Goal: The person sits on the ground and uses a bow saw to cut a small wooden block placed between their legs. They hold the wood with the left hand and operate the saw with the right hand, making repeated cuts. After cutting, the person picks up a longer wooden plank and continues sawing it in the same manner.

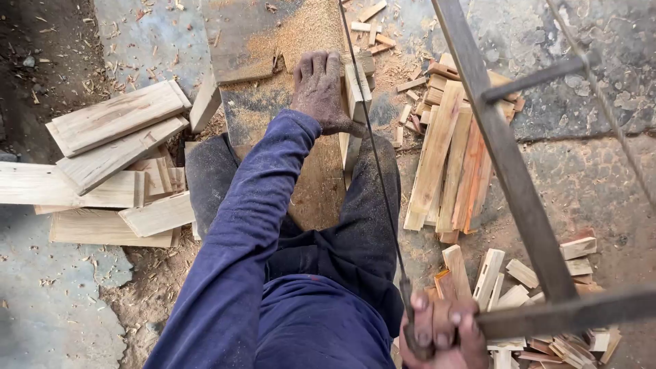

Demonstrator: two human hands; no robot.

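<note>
Two hands shared the work. My left hand (pixel 319 87) lay flat, palm down and fingers together, on the wooden board (pixel 287 116) that ran away from me between my knees, its far end dusted with sawdust (pixel 309 33). My right hand (pixel 437 335) was closed tight around the lower end of the frame saw (pixel 509 171), at the bottom edge of view. The thin blade (pixel 372 137) ran up from that grip and passed just beside my left thumb, along the board's right edge, where a narrow strip (pixel 354 102) stood on edge against it.

Room was tight. To my right, just past the blade, a bundle of long cut slats (pixel 444 164) lay on the ground, and nearer me short offcuts (pixel 533 273) were scattered around the saw's frame. To my left, a loose stack of wider planks (pixel 113 157) overlapped one another, near my left knee. Beyond both heaps the stone floor (pixel 588 184) showed, littered with chips. I saw no packages, labels or signs.
</note>
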